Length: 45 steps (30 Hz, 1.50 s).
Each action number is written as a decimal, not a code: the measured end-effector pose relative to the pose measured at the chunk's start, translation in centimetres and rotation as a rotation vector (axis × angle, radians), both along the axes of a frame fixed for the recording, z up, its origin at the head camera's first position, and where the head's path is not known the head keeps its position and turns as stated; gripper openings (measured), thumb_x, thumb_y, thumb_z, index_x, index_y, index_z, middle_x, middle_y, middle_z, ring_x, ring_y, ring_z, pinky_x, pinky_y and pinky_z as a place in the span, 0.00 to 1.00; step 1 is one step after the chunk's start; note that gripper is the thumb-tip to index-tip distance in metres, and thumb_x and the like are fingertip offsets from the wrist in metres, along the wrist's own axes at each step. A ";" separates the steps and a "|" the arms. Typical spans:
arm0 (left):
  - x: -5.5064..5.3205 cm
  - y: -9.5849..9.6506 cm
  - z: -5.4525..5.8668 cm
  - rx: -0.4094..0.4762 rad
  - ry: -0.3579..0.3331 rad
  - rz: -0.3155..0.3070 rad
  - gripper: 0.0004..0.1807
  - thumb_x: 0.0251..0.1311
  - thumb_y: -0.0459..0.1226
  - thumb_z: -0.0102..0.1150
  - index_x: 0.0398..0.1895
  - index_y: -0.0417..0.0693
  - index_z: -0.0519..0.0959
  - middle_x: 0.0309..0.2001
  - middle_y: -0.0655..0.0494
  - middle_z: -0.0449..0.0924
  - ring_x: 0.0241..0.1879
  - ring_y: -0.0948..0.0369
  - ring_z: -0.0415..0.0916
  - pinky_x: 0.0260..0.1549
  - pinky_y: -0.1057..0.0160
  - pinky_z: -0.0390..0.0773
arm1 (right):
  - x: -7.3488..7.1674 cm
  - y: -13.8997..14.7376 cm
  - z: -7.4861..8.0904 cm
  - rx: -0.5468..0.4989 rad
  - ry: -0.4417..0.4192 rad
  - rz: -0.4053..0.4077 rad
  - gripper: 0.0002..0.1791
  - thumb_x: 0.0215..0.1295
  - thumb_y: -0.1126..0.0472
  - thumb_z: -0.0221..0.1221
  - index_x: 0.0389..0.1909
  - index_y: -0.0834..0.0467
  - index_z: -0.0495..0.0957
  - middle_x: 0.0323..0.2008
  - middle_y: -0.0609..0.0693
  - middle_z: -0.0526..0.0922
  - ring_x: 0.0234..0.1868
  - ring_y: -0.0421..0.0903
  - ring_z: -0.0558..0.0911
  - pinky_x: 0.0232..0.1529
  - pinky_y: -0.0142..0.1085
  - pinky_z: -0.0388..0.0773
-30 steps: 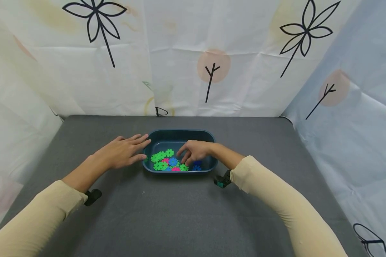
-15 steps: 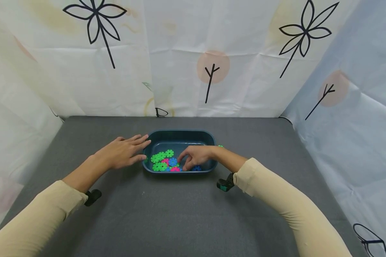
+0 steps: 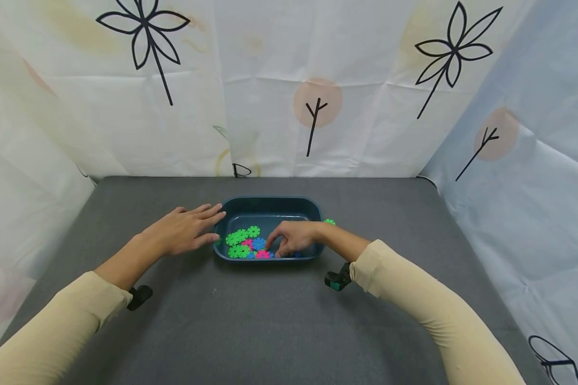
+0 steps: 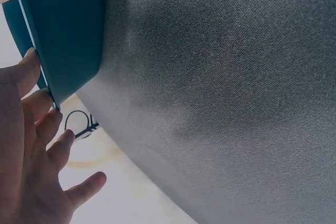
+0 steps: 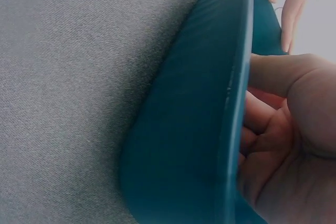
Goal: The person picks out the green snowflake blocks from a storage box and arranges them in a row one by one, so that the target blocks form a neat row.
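Grey tabletop bears a tray, perhaps steadied at left by the straight-fingered left hand; whether the right hand grips pieces is hidden.

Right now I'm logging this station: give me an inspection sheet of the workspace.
Surface: dark grey tabletop.
Job's things: dark teal rounded-rectangular tray holding flat green, pink and blue flower-shaped pieces.
Clutter: one green flower-shaped piece, partly covered, just beyond the tray's right rim.
Hands: left hand touches the tray's left rim, fingers extended; right hand reaches inside among the pieces, grip unclear.
Cables: thin dark curved line at the tabletop's rear right corner, possibly cable.
Surroundings: creased pale curtains with black line-drawn plants.
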<state>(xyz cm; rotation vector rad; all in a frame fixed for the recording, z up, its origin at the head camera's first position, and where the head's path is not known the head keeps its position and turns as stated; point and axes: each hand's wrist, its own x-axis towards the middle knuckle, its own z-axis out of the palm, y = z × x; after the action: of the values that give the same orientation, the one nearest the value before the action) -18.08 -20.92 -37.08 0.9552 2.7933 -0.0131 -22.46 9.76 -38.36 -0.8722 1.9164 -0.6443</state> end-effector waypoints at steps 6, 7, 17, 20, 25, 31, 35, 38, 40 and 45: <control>0.1 -0.1 0.1 0.002 0.000 0.001 0.35 0.74 0.52 0.47 0.77 0.43 0.59 0.77 0.42 0.54 0.74 0.43 0.54 0.61 0.32 0.62 | 0.0 0.1 0.7 -0.024 0.029 -0.029 0.21 0.71 0.69 0.57 0.64 0.67 0.72 0.23 0.53 0.78 0.27 0.46 0.76 0.47 0.35 0.81; 0.1 -0.1 0.1 0.003 0.001 0.001 0.35 0.74 0.53 0.47 0.77 0.43 0.59 0.77 0.42 0.54 0.74 0.43 0.54 0.61 0.32 0.62 | 0.0 0.2 0.7 -0.031 0.028 -0.038 0.21 0.71 0.69 0.57 0.64 0.67 0.72 0.23 0.53 0.78 0.27 0.47 0.76 0.48 0.37 0.81; 0.2 -0.2 0.0 0.000 -0.002 0.003 0.35 0.74 0.52 0.48 0.77 0.43 0.59 0.77 0.41 0.54 0.74 0.43 0.54 0.61 0.32 0.62 | -0.5 1.2 1.6 -0.117 0.113 -0.051 0.18 0.70 0.71 0.56 0.60 0.68 0.75 0.15 0.44 0.69 0.21 0.42 0.68 0.30 0.31 0.69; 0.2 -0.2 0.0 0.001 -0.002 0.001 0.35 0.74 0.52 0.48 0.77 0.43 0.59 0.76 0.41 0.54 0.74 0.43 0.54 0.61 0.32 0.62 | -0.6 2.0 2.1 -0.153 0.129 -0.069 0.18 0.71 0.70 0.56 0.60 0.69 0.75 0.16 0.45 0.73 0.25 0.49 0.72 0.33 0.32 0.71; 0.2 -0.2 0.0 0.002 0.009 -0.004 0.35 0.74 0.52 0.48 0.76 0.43 0.60 0.76 0.41 0.55 0.74 0.43 0.55 0.60 0.32 0.63 | -1.0 3.9 3.1 -0.198 0.164 -0.142 0.17 0.70 0.70 0.57 0.58 0.67 0.76 0.23 0.51 0.84 0.35 0.60 0.82 0.40 0.39 0.80; 0.0 -0.2 -0.2 0.002 0.015 -0.003 0.35 0.74 0.52 0.49 0.76 0.42 0.60 0.76 0.41 0.55 0.74 0.43 0.55 0.60 0.33 0.63 | -1.8 6.9 3.5 -0.241 0.203 -0.264 0.17 0.70 0.71 0.56 0.58 0.70 0.75 0.33 0.56 0.87 0.36 0.53 0.85 0.43 0.48 0.81; 0.0 -0.1 -0.2 0.006 0.012 -0.003 0.35 0.74 0.51 0.49 0.76 0.43 0.60 0.76 0.41 0.55 0.74 0.43 0.55 0.60 0.33 0.63 | -2.2 9.2 3.3 -0.259 0.224 -0.357 0.18 0.71 0.71 0.54 0.59 0.72 0.73 0.35 0.58 0.87 0.37 0.56 0.84 0.45 0.55 0.79; 0.1 0.0 -0.1 0.002 0.010 -0.001 0.35 0.74 0.51 0.49 0.76 0.43 0.59 0.76 0.42 0.54 0.74 0.43 0.55 0.61 0.33 0.63 | -2.4 10.9 2.9 -0.254 0.249 -0.423 0.18 0.71 0.70 0.54 0.59 0.71 0.74 0.37 0.60 0.88 0.39 0.62 0.84 0.45 0.57 0.79; 0.1 0.0 -0.1 -0.001 0.011 -0.002 0.35 0.74 0.51 0.48 0.77 0.43 0.59 0.76 0.42 0.54 0.74 0.43 0.55 0.61 0.33 0.63 | -2.6 12.0 2.6 -0.243 0.260 -0.471 0.17 0.71 0.70 0.54 0.58 0.70 0.75 0.38 0.61 0.88 0.40 0.65 0.84 0.46 0.57 0.79; 0.0 0.1 0.0 -0.004 0.007 0.003 0.35 0.74 0.52 0.48 0.77 0.43 0.59 0.76 0.42 0.54 0.74 0.43 0.55 0.61 0.32 0.62 | -2.7 14.3 1.2 -0.227 0.300 -0.560 0.16 0.71 0.71 0.53 0.57 0.72 0.75 0.40 0.64 0.87 0.40 0.61 0.85 0.47 0.57 0.79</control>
<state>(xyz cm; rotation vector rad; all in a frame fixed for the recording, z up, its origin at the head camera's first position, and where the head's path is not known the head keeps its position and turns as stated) -18.05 -20.86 -37.11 0.9523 2.7993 -0.0220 -25.12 24.09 -37.11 -0.5832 2.4202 -1.1311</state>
